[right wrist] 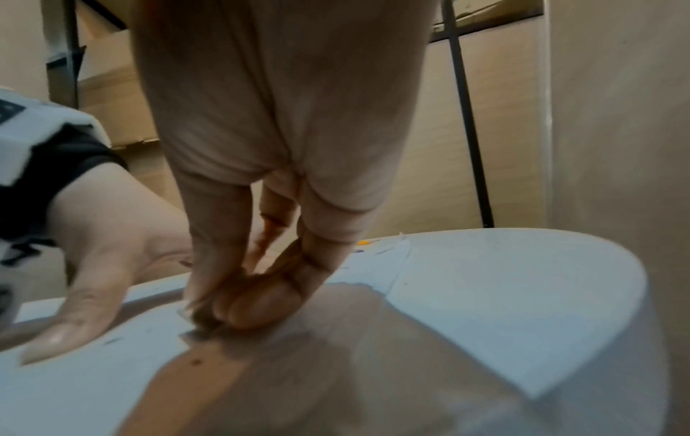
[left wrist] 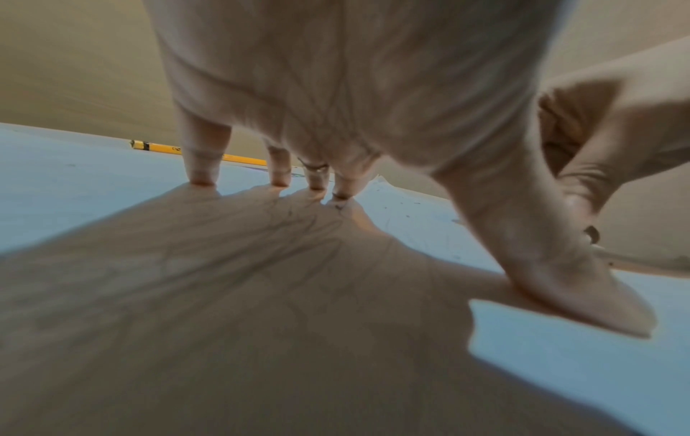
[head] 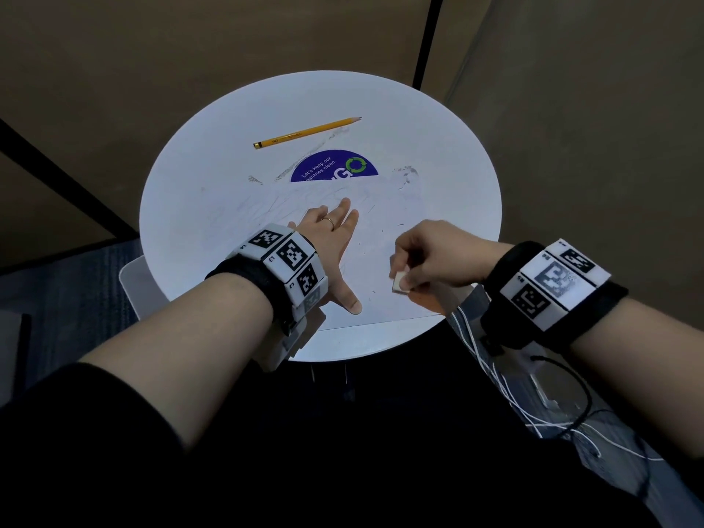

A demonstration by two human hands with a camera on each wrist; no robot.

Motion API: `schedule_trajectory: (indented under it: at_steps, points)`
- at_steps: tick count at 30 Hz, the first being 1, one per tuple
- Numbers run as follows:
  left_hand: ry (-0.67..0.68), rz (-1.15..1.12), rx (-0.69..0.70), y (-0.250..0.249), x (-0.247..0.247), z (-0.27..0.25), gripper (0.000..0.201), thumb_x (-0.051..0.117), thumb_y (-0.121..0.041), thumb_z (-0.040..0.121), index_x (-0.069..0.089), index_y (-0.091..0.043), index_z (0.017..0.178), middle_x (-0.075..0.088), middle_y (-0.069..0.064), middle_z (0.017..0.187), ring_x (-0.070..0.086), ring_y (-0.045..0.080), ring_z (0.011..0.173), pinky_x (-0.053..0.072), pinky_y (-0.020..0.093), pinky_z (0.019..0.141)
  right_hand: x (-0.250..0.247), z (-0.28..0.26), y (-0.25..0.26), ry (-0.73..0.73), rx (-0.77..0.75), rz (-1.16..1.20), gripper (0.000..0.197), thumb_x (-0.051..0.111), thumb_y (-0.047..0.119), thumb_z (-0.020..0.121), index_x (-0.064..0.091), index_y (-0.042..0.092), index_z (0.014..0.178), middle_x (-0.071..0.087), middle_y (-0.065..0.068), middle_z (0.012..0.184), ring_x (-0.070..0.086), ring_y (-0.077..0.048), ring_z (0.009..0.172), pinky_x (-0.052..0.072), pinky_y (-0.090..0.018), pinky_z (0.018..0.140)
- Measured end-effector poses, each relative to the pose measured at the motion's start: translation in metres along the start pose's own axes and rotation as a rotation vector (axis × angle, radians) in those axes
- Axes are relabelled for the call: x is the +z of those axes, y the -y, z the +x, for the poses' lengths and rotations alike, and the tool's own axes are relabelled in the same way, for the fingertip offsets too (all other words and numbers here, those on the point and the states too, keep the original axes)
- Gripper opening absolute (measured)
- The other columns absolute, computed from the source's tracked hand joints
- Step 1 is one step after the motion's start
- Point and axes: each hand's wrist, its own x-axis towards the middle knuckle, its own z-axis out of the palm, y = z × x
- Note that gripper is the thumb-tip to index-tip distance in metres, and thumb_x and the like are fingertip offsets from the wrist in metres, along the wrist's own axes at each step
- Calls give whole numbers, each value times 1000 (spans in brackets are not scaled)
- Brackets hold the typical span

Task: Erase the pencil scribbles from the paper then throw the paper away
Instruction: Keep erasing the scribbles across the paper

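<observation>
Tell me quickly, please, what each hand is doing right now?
Left hand: open, fingers spread flat, pressing the paper down on the round table.
Right hand: fingers pinch a white eraser at the paper.

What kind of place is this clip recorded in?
Probably an office pantry or break area: a small round white table carries a sticker about keeping pantries clean, and dark-framed partition panels stand behind.

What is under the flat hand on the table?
The left hand presses flat on the white paper. Faint pencil scribbles show beside it; any beneath the palm are hidden.
</observation>
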Motion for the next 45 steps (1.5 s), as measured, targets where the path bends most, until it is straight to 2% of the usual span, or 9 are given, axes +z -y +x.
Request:
schedule_trajectory:
  at_steps: [6, 9, 14, 20, 24, 28, 31, 35, 45]
  points:
    - [0, -2, -2, 0, 0, 2, 137, 75, -65, 57, -18, -21, 148, -26, -6, 154, -14, 23, 144, 15, 52, 116, 10, -2, 3, 80, -38, -8, 12, 73, 9, 73, 67, 15, 82, 70, -13, 93, 58, -18, 75, 46, -28, 73]
    - [4, -4, -10, 1, 0, 1, 138, 75, -65, 57, -19, -20, 148, -26, -6, 154, -14, 23, 144, 15, 51, 116, -1, 4, 1, -18, -2, 7, 12, 73, 8, 73, 66, 14, 80, 71, -11, 93, 61, -20, 77, 48, -28, 74]
    - [-8, -22, -12, 1, 1, 2, 141, 77, -65, 55, -19, -18, 148, -26, -6, 154, -12, 22, 145, 15, 50, 116, 13, 4, 14, 55, -43, -3, 14, 73, 11, 74, 69, 12, 87, 57, 7, 65, 50, -3, 58, 39, -17, 59]
    - [-21, -38, -20, 0, 2, 2, 141, 76, -65, 56, -19, -17, 148, -25, -7, 154, -11, 22, 145, 19, 50, 115, -5, 21, 6, -150, 17, -7, 12, 73, 9, 72, 67, 12, 82, 68, -4, 83, 60, -16, 75, 45, -20, 65]
    - [-30, -29, -23, 0, 2, 2, 141, 75, -67, 55, -18, -15, 148, -24, -6, 155, -10, 23, 145, 19, 50, 115, -20, 33, 5, -304, 36, 70, 12, 73, 8, 73, 66, 13, 81, 60, 5, 70, 52, -2, 60, 40, -9, 56]
    - [-28, -14, -28, 1, 2, 6, 144, 75, -68, 53, -20, -16, 147, -25, -4, 155, -11, 24, 145, 17, 51, 116, -13, 43, 14, -154, -15, -16, 15, 74, 12, 74, 62, 18, 80, 58, 9, 70, 52, 1, 60, 38, -5, 54]
    - [-18, -16, -34, 2, 3, 8, 145, 75, -69, 51, -22, -17, 147, -27, -5, 154, -13, 22, 145, 14, 55, 115, -21, 51, 9, -206, 18, -43, 12, 73, 12, 75, 67, 13, 85, 61, 3, 77, 52, -5, 65, 36, -2, 52]
    - [-4, -17, -40, 2, 2, 11, 146, 75, -70, 51, -23, -18, 146, -29, -5, 153, -15, 22, 144, 10, 58, 113, -37, 61, 3, -347, 107, 14, 19, 71, 9, 74, 68, 6, 93, 61, -1, 79, 55, -14, 76, 40, -12, 57]
    - [6, -15, -34, 1, -1, 11, 147, 75, -70, 51, -24, -18, 146, -30, -5, 153, -17, 23, 144, 10, 60, 110, -40, 77, 12, -406, 122, 3, 17, 72, 10, 75, 69, 6, 91, 68, -11, 95, 59, -18, 83, 48, -25, 71]
